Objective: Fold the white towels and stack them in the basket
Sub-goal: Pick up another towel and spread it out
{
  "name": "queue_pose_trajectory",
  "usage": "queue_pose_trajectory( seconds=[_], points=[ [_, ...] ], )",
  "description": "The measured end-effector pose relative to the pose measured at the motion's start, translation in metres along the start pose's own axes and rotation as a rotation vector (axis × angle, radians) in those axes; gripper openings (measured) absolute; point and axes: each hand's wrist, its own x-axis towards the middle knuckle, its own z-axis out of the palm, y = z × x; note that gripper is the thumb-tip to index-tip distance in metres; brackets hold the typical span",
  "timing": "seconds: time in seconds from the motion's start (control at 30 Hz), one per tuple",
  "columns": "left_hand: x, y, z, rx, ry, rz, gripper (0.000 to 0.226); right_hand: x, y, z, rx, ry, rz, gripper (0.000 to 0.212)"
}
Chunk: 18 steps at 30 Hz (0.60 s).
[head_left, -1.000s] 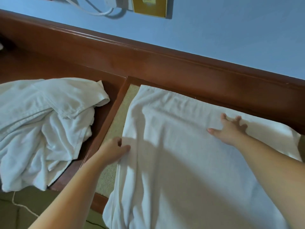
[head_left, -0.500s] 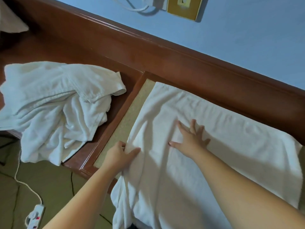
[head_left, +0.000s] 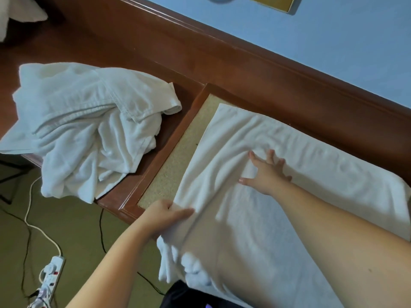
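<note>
Left hand (head_left: 165, 215) grips the near-left edge of the spread white towel (head_left: 278, 174), thumb laid along the top and fingers curled under the bunched cloth at the front lip of the wooden counter (head_left: 155, 161). Right hand (head_left: 265, 175) lies flat on the same towel further in, fingers straight and splayed, palm pressing down, holding nothing; small wrinkles radiate from its fingertips. Two bare forearms enter from the bottom edge. Towels counted: one spread flat, its near end hanging off the counter front in loose folds; one crumpled heap of white cloth (head_left: 89, 134) to the left, well apart from the spread towel, how many pieces it contains cannot be told; a scrap of white fabric (head_left: 20, 12) at the top-left corner, cut off by the frame. The spread towel rests on a recessed woven mat panel (head_left: 178, 156) set into the counter, a strip of mat bare along the towel's left side. Counter is reddish-brown wood with a raised back rail against a pale blue wall (head_left: 333, 41); one brass-coloured plate (head_left: 272, 2) on the wall at top. Below: olive-green floor (head_left: 73, 230), one white power strip (head_left: 50, 277), one white cord and several thin black cables.
</note>
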Motion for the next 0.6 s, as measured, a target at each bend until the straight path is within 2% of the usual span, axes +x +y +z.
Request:
queue_pose_trajectory(
  seconds=[0.07, 0.17, 0.23, 0.27, 0.33, 0.4, 0.5, 0.6],
  points=[
    [-0.002, -0.013, -0.011, -0.023, -0.037, 0.035, 0.04, -0.003, -0.003, -0.003, -0.022, -0.009, 0.013, 0.111],
    [-0.001, -0.029, -0.018, 0.024, 0.21, 0.109, 0.027, -0.004, -0.026, -0.014, -0.153, -0.025, 0.112, 0.111],
    [-0.004, -0.032, -0.015, 0.002, 0.331, 0.184, 0.024, -0.006, -0.058, -0.021, -0.227, -0.011, 0.179, 0.097],
    [-0.006, -0.031, -0.013, 0.007, 0.348, 0.216, 0.024, -0.005, -0.073, -0.022, -0.215, 0.026, 0.155, 0.089],
    [-0.007, -0.032, -0.01, 0.078, 0.318, 0.223, 0.027, 0.0, -0.096, -0.015, -0.129, 0.091, -0.05, 0.076],
    [-0.005, -0.038, -0.011, 0.189, 0.255, 0.174, 0.03, 0.006, -0.111, -0.004, -0.103, 0.057, -0.239, 0.068],
    [-0.003, -0.047, -0.016, 0.239, 0.232, 0.127, 0.034, 0.018, -0.122, 0.004, -0.225, 0.005, -0.226, 0.061],
    [-0.005, -0.056, -0.016, 0.109, 0.232, 0.114, 0.024, 0.025, -0.129, -0.004, -0.344, 0.126, -0.252, 0.051]
  ],
)
